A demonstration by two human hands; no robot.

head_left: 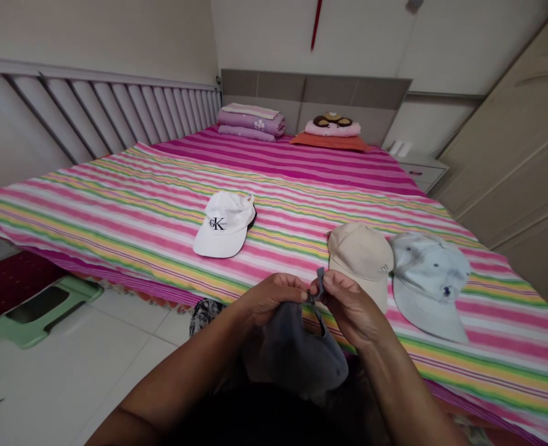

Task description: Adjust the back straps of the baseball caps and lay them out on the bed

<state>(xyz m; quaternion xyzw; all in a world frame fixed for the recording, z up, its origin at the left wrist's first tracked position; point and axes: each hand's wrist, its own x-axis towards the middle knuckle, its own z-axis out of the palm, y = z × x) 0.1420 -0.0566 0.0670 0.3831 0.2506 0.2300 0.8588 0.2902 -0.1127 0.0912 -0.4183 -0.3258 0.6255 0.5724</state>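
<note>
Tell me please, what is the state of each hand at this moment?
Left hand: closed, pinching the dark gray baseball cap beside its back opening.
Right hand: closed, pinching the same cap's adjustment strap.

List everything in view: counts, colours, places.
striped cover: 1, multicoloured, centre
logo cap: 1, white, cover's centre
middle cap: 1, beige, cover's right
rightmost cap: 1, pale blue, cover's right
held cap: 1, dark grey, lower centre
headboard: 1, greyish, back
left stack: 1, mostly purple, back
right stack: 1, pink and orange, back
nightstand: 1, white, back right
stool: 1, green, lower left
slatted panel: 1, pale, left
wall strip: 1, red, top centre
panelled surface: 1, tan, right
floor: 1, pale, lower left
left hand: 1, bare, on held cap
right hand: 1, bare, on held cap's strap
</note>
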